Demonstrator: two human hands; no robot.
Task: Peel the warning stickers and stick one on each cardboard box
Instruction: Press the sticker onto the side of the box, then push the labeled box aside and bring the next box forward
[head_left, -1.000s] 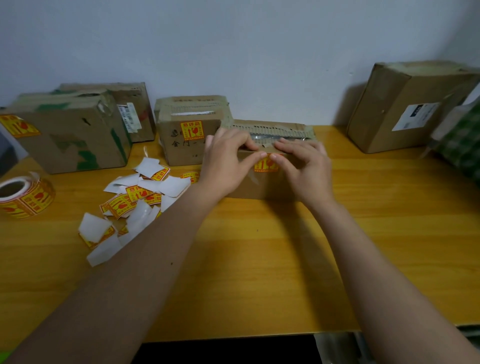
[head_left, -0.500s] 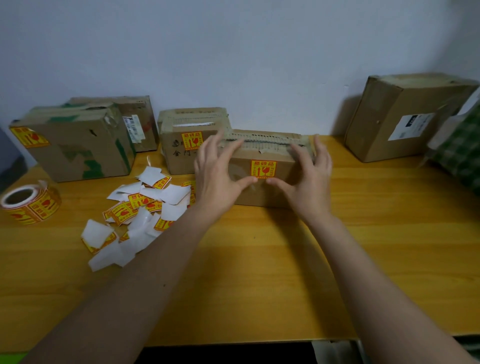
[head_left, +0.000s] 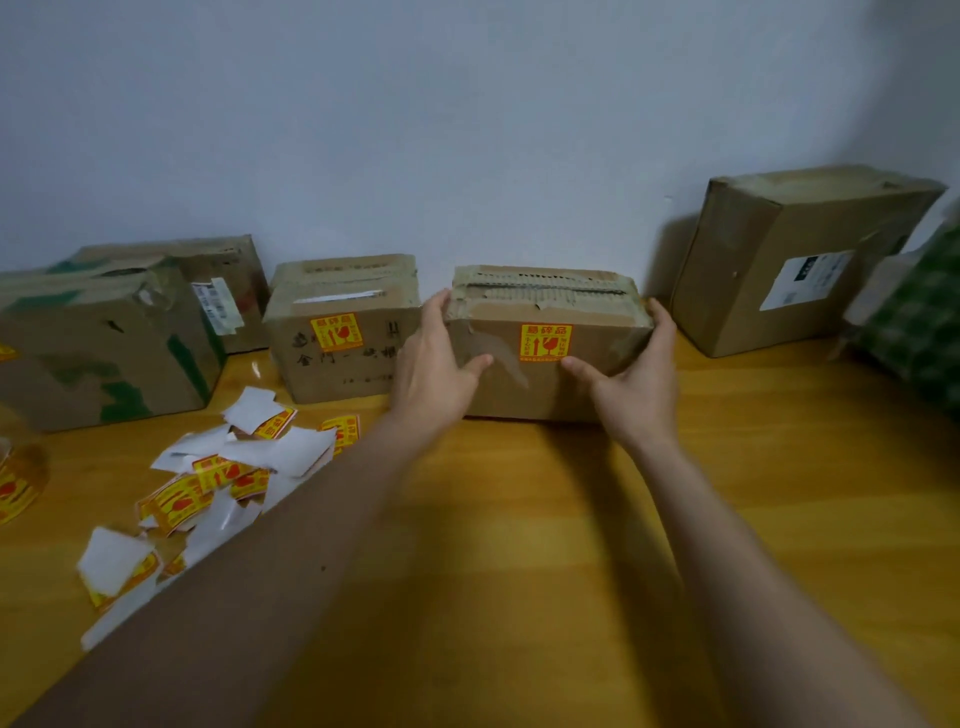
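My left hand and right hand clasped the ends of the middle box, fingers wrapped round its sides, thumbs on the front face. It stood on the wooden table, close to the wall. A warning sticker sat flat on its front. The neighbouring box to the left also carried one. The large box at right showed only a white shipping label; I saw no warning sticker on it. I judged this box finished and being set in line. The next move called for releasing it and peeling a fresh one from the loose stickers.
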